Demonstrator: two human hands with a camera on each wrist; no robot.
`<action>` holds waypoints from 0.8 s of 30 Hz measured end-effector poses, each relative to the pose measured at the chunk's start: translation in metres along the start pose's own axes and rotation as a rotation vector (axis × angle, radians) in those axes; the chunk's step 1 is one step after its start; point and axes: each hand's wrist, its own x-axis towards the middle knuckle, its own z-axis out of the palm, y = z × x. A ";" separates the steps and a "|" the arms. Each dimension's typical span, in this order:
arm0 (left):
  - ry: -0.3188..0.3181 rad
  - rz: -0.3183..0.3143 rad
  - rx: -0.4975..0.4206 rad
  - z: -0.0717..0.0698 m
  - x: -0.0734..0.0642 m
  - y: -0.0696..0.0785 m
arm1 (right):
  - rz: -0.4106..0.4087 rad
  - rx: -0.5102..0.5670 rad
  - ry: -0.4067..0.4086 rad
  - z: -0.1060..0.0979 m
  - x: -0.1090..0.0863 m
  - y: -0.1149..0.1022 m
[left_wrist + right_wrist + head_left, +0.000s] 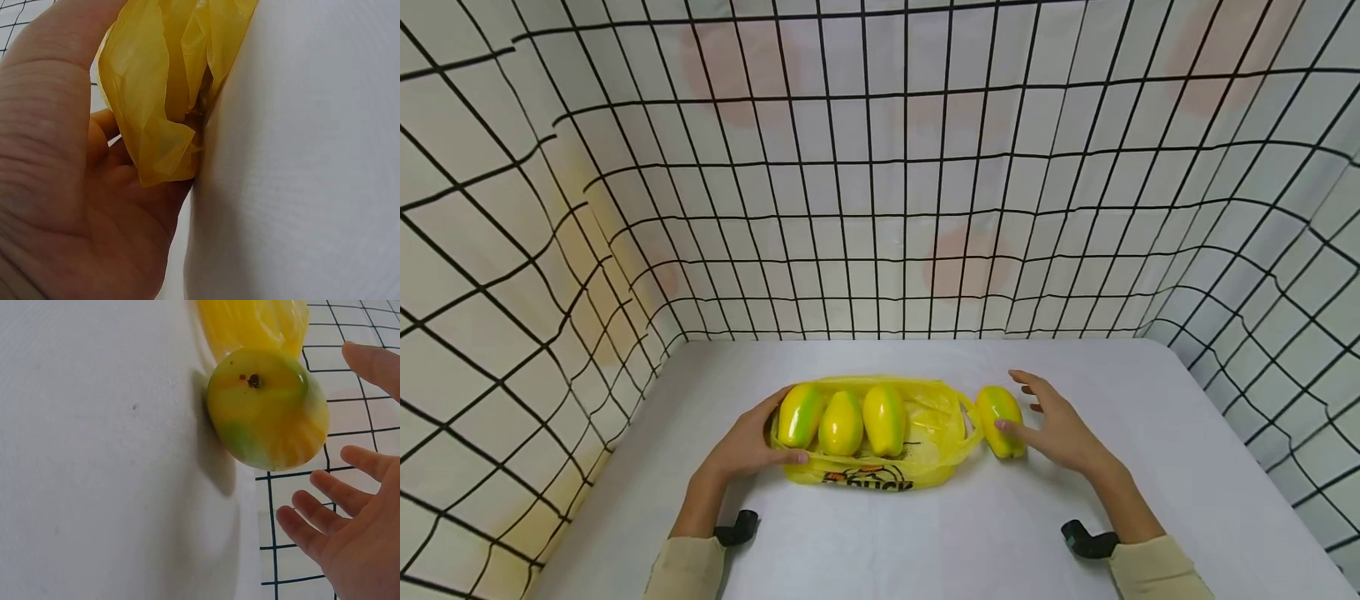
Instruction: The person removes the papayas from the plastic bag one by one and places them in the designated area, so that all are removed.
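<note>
A yellow plastic bag (936, 425) with dark lettering lies on its side on the table. Three glossy yellow-green papayas (884, 419) sit in a row on its left part. My left hand (748, 442) holds the bag's left end, thumb over the near edge and fingers around the far side; in the left wrist view the crinkled plastic (147, 94) lies between them. Another papaya (997, 417) rests on the table beside the bag's right-hand handle loop. My right hand (1060, 429) is spread around that papaya's right side, and the right wrist view shows a gap between fingers and fruit (269, 419).
The table (880, 550) has a white cover. A black wire grid (906, 183) with pale cloth behind it encloses the back and both sides. Dark wrist camera mounts (1086, 542) sit under both forearms.
</note>
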 end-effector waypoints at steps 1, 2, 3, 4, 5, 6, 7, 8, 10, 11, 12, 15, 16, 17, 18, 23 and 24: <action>-0.002 -0.004 0.000 -0.001 -0.001 0.000 | -0.003 0.000 0.006 0.000 0.000 -0.001; -0.002 -0.008 0.003 -0.001 -0.002 0.000 | -0.008 -0.001 0.012 0.000 0.001 -0.001; 0.000 -0.012 0.001 -0.002 -0.003 0.000 | -0.017 0.000 0.019 0.000 0.002 -0.002; 0.004 -0.018 0.000 -0.002 -0.004 0.000 | -0.027 0.000 0.026 0.000 0.003 -0.002; 0.008 -0.022 -0.004 -0.003 -0.005 0.000 | -0.038 0.001 0.034 0.001 0.004 -0.003; 0.011 -0.019 -0.007 -0.003 -0.005 0.000 | -0.049 0.002 0.042 0.001 0.005 -0.003; 0.015 -0.016 -0.008 -0.004 -0.005 0.000 | -0.055 0.003 0.053 0.001 0.005 -0.004; 0.017 -0.012 -0.008 -0.004 -0.005 0.000 | -0.059 0.003 0.064 0.001 0.006 -0.004; 0.015 0.002 -0.005 -0.004 -0.005 -0.001 | -0.066 0.004 0.081 0.001 0.006 -0.006; 0.010 0.002 -0.004 -0.004 -0.004 -0.001 | -0.070 0.005 0.090 0.001 0.006 -0.007; 0.009 -0.001 0.001 -0.004 -0.004 -0.001 | -0.074 0.003 0.096 0.000 0.005 -0.008; 0.012 -0.013 0.009 -0.004 -0.003 -0.002 | -0.091 0.008 0.103 0.000 0.006 -0.011; 0.013 -0.016 0.007 -0.004 -0.003 -0.002 | -0.098 0.014 0.104 0.000 0.006 -0.012; 0.014 -0.015 0.007 -0.004 -0.002 -0.002 | -0.103 0.018 0.107 0.000 0.007 -0.013; 0.015 -0.014 0.004 -0.004 -0.002 -0.002 | -0.106 0.023 0.109 0.000 0.007 -0.014; 0.000 0.010 -0.010 -0.003 -0.001 -0.002 | -0.131 0.049 0.120 -0.001 0.006 -0.021; -0.003 0.006 -0.011 -0.003 -0.001 -0.001 | -0.138 0.057 0.121 -0.001 0.006 -0.023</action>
